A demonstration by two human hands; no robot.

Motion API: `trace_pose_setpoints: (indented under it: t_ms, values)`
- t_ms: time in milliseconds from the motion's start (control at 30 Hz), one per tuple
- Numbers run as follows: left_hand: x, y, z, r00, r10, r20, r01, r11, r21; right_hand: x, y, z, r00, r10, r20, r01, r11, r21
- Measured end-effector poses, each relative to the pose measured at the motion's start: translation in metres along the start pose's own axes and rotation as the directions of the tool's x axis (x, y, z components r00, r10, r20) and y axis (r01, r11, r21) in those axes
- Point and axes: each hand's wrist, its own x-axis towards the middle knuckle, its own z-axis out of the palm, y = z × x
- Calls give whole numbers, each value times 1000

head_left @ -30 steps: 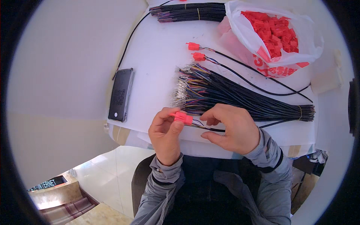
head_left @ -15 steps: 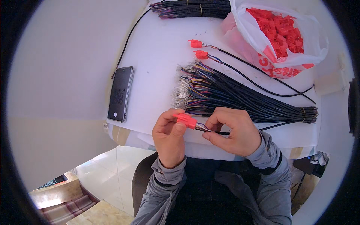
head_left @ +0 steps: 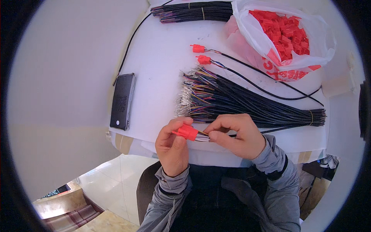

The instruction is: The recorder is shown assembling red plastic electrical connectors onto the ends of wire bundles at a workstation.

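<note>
My left hand (head_left: pixel 172 149) pinches a small red plastic connector (head_left: pixel 186 132) at the near edge of the white table (head_left: pixel 158 69). My right hand (head_left: pixel 235 135) grips the thin coloured wires (head_left: pixel 203 136) of a black cable that enter that connector from the right. Just beyond my hands lies a thick bundle of black cables with bare coloured wire ends (head_left: pixel 232 102). Two black cables fitted with red connectors (head_left: pixel 201 54) lie farther back.
A white plastic bag full of red connectors (head_left: pixel 288 33) stands at the back right. Another tied bundle of black cables (head_left: pixel 193 11) lies at the far edge. A dark phone (head_left: pixel 123 101) rests at the table's left side. Tiled floor shows below left.
Both hands have kept their hold, shifting slightly right along the table's near edge. The red connector has tilted a little between my fingers.
</note>
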Motion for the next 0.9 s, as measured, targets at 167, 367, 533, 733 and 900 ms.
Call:
trace_pose_setpoints:
  t_ms: [167, 367, 533, 733, 900]
  values:
    - [-4, -1, -3, 1000, 13, 12, -12, 999, -36, 0, -1, 2, 999, -38, -33, 38, 999, -10]
    - [1, -5, -10, 971, 217, 101, -237, 933, 270, 0, -1, 3, 997, 30, -69, -25, 997, 67]
    - [3, -3, -6, 953, 298, 50, -300, 909, 289, -1, -4, 3, 994, 60, -93, -53, 996, 76]
    - [-1, -2, -10, 974, 208, 86, -223, 942, 249, -2, -2, 3, 990, 67, -124, -58, 995, 80]
    - [1, -3, -9, 978, 185, 99, -201, 962, 183, -2, 2, 5, 985, 80, -155, -61, 990, 128]
